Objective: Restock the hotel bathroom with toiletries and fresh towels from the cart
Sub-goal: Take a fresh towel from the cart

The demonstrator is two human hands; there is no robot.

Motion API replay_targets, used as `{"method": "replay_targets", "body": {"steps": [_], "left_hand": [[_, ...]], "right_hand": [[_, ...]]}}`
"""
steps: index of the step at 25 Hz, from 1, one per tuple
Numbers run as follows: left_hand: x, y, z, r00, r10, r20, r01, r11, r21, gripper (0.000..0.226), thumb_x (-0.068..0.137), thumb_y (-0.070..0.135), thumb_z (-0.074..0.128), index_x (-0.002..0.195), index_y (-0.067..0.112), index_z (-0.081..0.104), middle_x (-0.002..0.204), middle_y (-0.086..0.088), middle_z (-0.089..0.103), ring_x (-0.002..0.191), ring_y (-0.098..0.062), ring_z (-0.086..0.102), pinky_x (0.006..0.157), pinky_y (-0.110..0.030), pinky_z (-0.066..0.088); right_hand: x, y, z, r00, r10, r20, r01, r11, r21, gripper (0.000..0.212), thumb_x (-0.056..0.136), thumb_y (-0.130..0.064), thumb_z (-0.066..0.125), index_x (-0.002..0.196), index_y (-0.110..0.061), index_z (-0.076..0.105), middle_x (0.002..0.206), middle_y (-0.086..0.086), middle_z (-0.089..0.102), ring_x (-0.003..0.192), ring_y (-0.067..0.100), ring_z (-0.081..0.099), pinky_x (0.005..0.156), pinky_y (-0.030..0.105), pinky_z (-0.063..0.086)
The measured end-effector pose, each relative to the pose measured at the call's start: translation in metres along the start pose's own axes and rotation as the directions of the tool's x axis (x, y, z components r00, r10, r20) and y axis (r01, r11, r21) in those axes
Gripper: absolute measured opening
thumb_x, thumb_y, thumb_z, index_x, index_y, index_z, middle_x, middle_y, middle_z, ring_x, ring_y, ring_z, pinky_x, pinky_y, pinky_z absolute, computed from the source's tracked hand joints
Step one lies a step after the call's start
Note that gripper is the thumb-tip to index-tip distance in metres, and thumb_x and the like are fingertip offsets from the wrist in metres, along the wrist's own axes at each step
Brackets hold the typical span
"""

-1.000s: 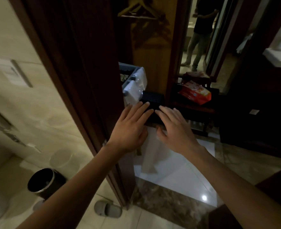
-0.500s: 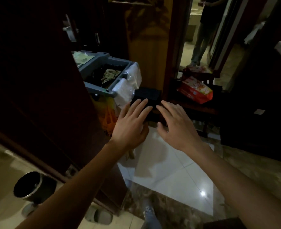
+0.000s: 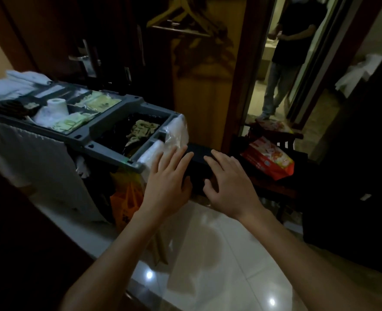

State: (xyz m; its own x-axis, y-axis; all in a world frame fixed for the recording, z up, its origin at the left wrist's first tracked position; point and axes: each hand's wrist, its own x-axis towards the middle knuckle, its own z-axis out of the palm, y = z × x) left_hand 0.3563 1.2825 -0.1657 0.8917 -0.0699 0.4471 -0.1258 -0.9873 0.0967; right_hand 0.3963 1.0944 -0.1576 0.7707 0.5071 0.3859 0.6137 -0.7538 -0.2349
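The left hand (image 3: 167,185) and right hand (image 3: 229,187) hovered beside the cart (image 3: 102,126). Each grip was wide, spread flat and holding nothing

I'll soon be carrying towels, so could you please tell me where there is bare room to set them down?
The shiny floor tiles between the cart and the bench are bare. The cart top is crowded with a toilet roll and packets; the bench holds a red packet and a black box.

A red packet (image 3: 269,161) lies on a dark rack (image 3: 275,189).
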Motion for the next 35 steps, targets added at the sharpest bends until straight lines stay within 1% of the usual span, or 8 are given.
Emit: {"method": "replay_targets", "body": {"steps": [6,11,16,19,22,25,31,35], "left_hand": [[0.052,-0.032,0.009,0.997,-0.071,0.018,0.071,0.997,0.032,0.064,0.099,0.039,0.048,0.157,0.021,0.028,0.166,-0.001,0.021,0.155,-0.018,0.007,0.126,-0.047,0.007],[0.088,-0.068,0.032,0.991,-0.122,0.049,0.118,0.99,0.071,0.066,0.096,0.04,0.048,0.157,0.023,0.029,0.166,0.001,0.022,0.155,-0.019,0.009,0.126,-0.048,0.008],[0.13,-0.113,0.057,0.951,-0.305,0.051,0.296,0.946,0.131,0.064,0.099,0.04,0.045,0.159,0.026,0.024,0.167,0.003,0.016,0.155,-0.016,0.001,0.126,-0.045,-0.001],[0.151,-0.13,0.066,0.93,-0.364,0.059,0.351,0.922,0.163,0.068,0.1,0.042,0.044,0.16,0.026,0.019,0.168,0.003,0.011,0.155,-0.016,-0.004,0.125,-0.042,-0.007],[0.175,-0.149,0.07,0.903,-0.428,0.039,0.415,0.891,0.186,0.069,0.098,0.04,0.049,0.159,0.026,0.021,0.168,0.003,0.012,0.155,-0.016,-0.002,0.125,-0.04,-0.008],[0.185,-0.171,0.069,0.872,-0.488,0.036,0.473,0.859,0.198,0.071,0.097,0.04,0.052,0.159,0.025,0.023,0.167,0.003,0.014,0.155,-0.017,0.0,0.125,-0.04,-0.007],[0.205,-0.253,0.075,0.833,-0.553,0.005,0.537,0.812,0.228,0.066,0.099,0.043,0.047,0.158,0.025,0.024,0.167,0.004,0.016,0.155,-0.014,0.002,0.126,-0.042,-0.002],[0.217,-0.334,0.086,0.837,-0.547,0.007,0.532,0.816,0.224,0.066,0.096,0.041,0.045,0.158,0.024,0.028,0.167,0.003,0.017,0.155,-0.014,0.004,0.126,-0.042,-0.002]], "right_hand": [[0.085,0.02,0.01,0.996,-0.088,0.021,0.088,0.996,0.022,0.062,0.097,-0.039,0.046,0.154,-0.016,0.036,0.16,0.005,0.032,0.149,0.018,0.023,0.126,0.037,0.008],[0.159,0.039,0.05,0.98,-0.192,0.06,0.187,0.979,0.077,0.063,0.096,-0.042,0.042,0.153,-0.015,0.036,0.16,0.006,0.033,0.149,0.017,0.022,0.126,0.039,0.01],[0.246,0.054,0.091,0.93,-0.358,0.08,0.341,0.924,0.172,0.065,0.094,-0.045,0.038,0.154,-0.018,0.034,0.161,0.005,0.031,0.151,0.016,0.019,0.125,0.043,0.016],[0.288,0.056,0.108,0.904,-0.422,0.073,0.397,0.89,0.224,0.064,0.096,-0.045,0.036,0.154,-0.018,0.033,0.162,0.004,0.03,0.151,0.015,0.016,0.125,0.04,0.005],[0.333,0.059,0.126,0.86,-0.498,0.111,0.46,0.851,0.254,0.063,0.099,-0.044,0.038,0.156,-0.019,0.028,0.164,0.003,0.024,0.153,0.015,0.01,0.125,0.038,-0.002],[0.371,0.052,0.141,0.822,-0.555,0.126,0.511,0.818,0.265,0.062,0.101,-0.043,0.04,0.157,-0.019,0.027,0.165,0.002,0.022,0.154,0.016,0.009,0.126,0.043,0.002],[0.441,0.015,0.183,0.782,-0.609,0.135,0.56,0.78,0.278,0.063,0.1,-0.041,0.044,0.157,-0.018,0.03,0.164,0.004,0.025,0.153,0.018,0.012,0.126,0.043,0.002],[0.485,-0.026,0.225,0.794,-0.594,0.128,0.556,0.796,0.241,0.065,0.097,-0.045,0.037,0.155,-0.017,0.033,0.163,0.005,0.028,0.152,0.019,0.016,0.126,0.044,0.004]]}}
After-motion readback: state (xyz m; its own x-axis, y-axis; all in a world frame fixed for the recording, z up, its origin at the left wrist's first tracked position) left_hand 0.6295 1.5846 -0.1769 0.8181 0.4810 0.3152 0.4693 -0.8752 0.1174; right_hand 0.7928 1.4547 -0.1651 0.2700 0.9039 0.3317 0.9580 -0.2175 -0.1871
